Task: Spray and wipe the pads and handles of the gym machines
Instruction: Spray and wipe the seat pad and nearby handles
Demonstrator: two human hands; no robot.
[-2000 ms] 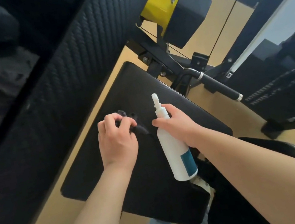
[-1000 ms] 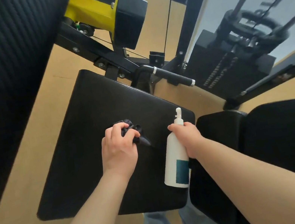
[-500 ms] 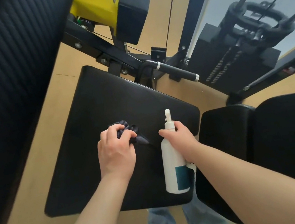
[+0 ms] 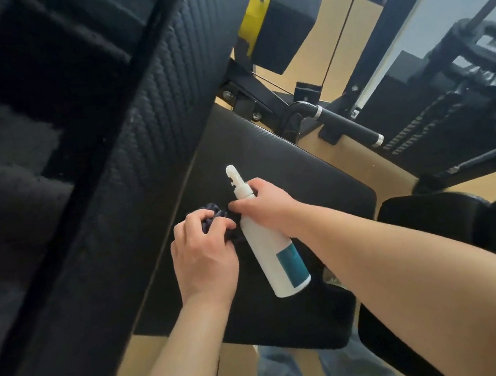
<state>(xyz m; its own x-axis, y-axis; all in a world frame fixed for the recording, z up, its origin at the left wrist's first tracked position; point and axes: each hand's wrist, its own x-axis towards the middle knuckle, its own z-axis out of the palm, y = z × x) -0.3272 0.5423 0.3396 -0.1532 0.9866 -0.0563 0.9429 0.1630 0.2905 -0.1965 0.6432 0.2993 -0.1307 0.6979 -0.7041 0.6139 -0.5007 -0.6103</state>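
Cloth [image 4: 215,214] lay bunched on the black seat pad [image 4: 298,179], clutched under the left hand [image 4: 202,255], whose fingers curled round it, likely pressing to wipe. Right hand [image 4: 265,206] gripped the white spray bottle [image 4: 272,249] just beside it, nozzle forward, presumably ready to mist, with the bar handle [image 4: 347,129] beyond the pad.

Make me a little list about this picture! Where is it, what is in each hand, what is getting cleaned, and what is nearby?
Place: a gym machine on a tan floor
Left side: left hand grips a bunched dark cloth
Right side: right hand holds a white spray bottle near its neck
Being cleaned: black pad, with the cloth on it
Nearby: black handle beyond the pad, untouched; yellow bracket above it
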